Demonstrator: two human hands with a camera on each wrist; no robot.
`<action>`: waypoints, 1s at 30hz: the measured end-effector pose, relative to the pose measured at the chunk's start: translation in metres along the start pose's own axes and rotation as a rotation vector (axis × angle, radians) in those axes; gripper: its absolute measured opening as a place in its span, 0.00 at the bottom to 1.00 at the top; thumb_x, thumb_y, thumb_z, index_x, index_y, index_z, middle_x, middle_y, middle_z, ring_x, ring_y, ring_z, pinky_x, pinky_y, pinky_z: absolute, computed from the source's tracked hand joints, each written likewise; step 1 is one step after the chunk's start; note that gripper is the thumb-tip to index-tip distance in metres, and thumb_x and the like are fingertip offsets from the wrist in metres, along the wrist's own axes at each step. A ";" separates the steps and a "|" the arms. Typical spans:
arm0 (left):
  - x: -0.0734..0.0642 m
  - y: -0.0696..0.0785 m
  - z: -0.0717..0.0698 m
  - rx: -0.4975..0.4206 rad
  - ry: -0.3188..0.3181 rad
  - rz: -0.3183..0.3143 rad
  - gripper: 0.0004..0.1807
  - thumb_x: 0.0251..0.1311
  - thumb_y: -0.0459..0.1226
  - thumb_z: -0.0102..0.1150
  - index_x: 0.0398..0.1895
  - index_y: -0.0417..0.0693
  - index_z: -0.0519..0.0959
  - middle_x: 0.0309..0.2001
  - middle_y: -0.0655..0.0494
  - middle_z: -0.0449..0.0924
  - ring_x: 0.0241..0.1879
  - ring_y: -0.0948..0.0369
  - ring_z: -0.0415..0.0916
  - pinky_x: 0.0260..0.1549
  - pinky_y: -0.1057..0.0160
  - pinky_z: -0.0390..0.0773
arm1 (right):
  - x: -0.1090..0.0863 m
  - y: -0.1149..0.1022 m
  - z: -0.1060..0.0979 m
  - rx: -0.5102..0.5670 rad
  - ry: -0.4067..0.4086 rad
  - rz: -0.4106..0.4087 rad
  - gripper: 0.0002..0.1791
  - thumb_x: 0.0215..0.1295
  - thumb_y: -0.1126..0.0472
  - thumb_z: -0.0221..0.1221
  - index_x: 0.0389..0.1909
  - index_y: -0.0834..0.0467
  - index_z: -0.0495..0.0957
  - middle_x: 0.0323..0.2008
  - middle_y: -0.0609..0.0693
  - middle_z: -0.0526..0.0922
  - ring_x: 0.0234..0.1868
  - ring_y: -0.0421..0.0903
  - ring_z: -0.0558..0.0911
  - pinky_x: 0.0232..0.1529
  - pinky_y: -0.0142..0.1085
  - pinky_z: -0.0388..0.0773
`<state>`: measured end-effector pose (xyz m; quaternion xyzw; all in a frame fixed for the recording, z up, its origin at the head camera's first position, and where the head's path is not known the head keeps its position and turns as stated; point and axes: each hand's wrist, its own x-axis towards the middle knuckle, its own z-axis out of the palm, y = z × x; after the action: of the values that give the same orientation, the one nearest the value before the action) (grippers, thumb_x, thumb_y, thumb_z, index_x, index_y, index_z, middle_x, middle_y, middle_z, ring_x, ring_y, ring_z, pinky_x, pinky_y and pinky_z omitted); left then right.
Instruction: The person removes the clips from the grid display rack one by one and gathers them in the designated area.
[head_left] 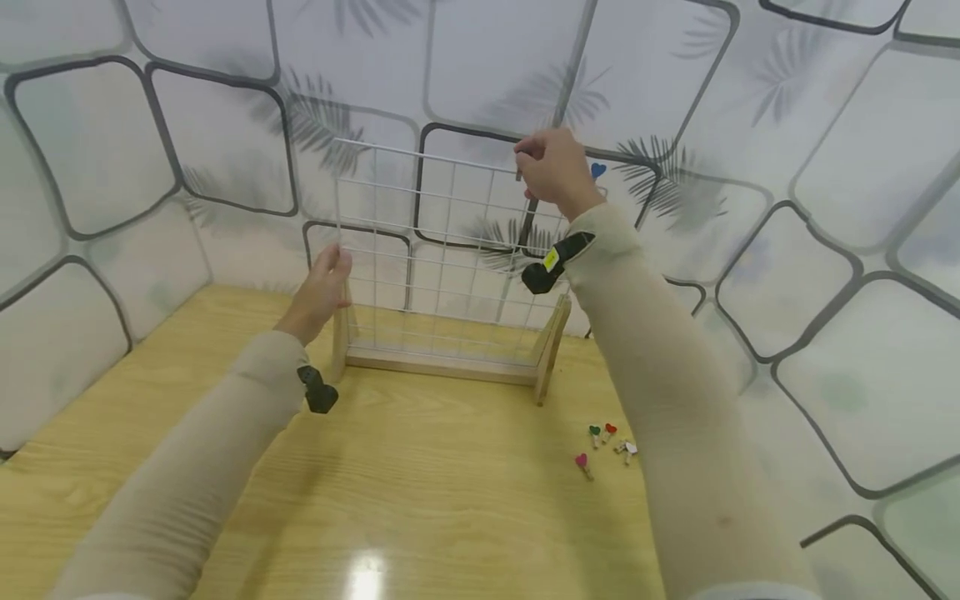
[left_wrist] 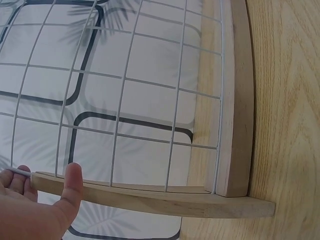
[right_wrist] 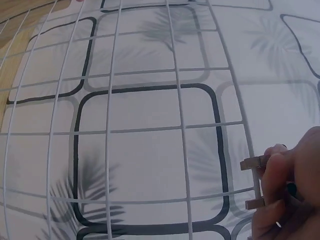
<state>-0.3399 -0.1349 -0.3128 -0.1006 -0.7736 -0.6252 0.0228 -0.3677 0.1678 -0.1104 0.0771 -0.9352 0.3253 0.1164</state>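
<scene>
A white wire grid (head_left: pixel 450 217) stands upright in a wooden stand (head_left: pixel 442 365) against the wall. My left hand (head_left: pixel 318 292) holds the rack's left side where the wooden post (left_wrist: pixel 135 201) meets the wire, thumb on the near side and fingertips behind. Up at the top wire, my right hand (head_left: pixel 557 171) pinches a small wooden clothespin (right_wrist: pixel 252 162), its jaws at the wire. Just beside it a second clothespin (right_wrist: pixel 255 203) sits on that wire, partly covered by my fingers. Farther right, a blue heart clothespin (head_left: pixel 597 171) shows behind my hand.
Several small heart clothespins lie on the wooden table (head_left: pixel 450 483) at right, among them a pink one (head_left: pixel 582 461), a green one (head_left: pixel 595 432) and a red one (head_left: pixel 610 429). The patterned wall (head_left: pixel 502 50) rises close behind the rack.
</scene>
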 end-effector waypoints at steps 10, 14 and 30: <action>-0.003 0.003 0.000 0.027 0.013 0.019 0.43 0.73 0.59 0.27 0.77 0.44 0.31 0.77 0.43 0.32 0.74 0.45 0.37 0.63 0.41 0.63 | -0.005 0.018 0.019 0.007 0.303 -0.173 0.12 0.73 0.57 0.54 0.50 0.52 0.83 0.42 0.48 0.85 0.36 0.42 0.79 0.45 0.35 0.73; -0.007 0.005 0.002 0.040 0.006 0.018 0.45 0.71 0.62 0.28 0.77 0.44 0.32 0.77 0.43 0.33 0.73 0.44 0.40 0.63 0.41 0.62 | -0.010 0.020 0.020 0.394 0.308 -0.217 0.10 0.71 0.61 0.57 0.48 0.58 0.82 0.41 0.50 0.82 0.23 0.40 0.76 0.31 0.32 0.76; 0.000 -0.004 0.002 -0.041 0.018 0.023 0.40 0.74 0.59 0.25 0.77 0.45 0.34 0.77 0.42 0.36 0.73 0.45 0.40 0.61 0.42 0.65 | -0.083 0.098 0.036 0.633 0.048 -0.083 0.14 0.71 0.62 0.56 0.52 0.66 0.78 0.34 0.49 0.81 0.21 0.39 0.75 0.19 0.29 0.71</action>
<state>-0.3406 -0.1338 -0.3172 -0.1045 -0.7592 -0.6414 0.0348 -0.3150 0.2275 -0.2179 0.1398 -0.7806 0.5969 0.1219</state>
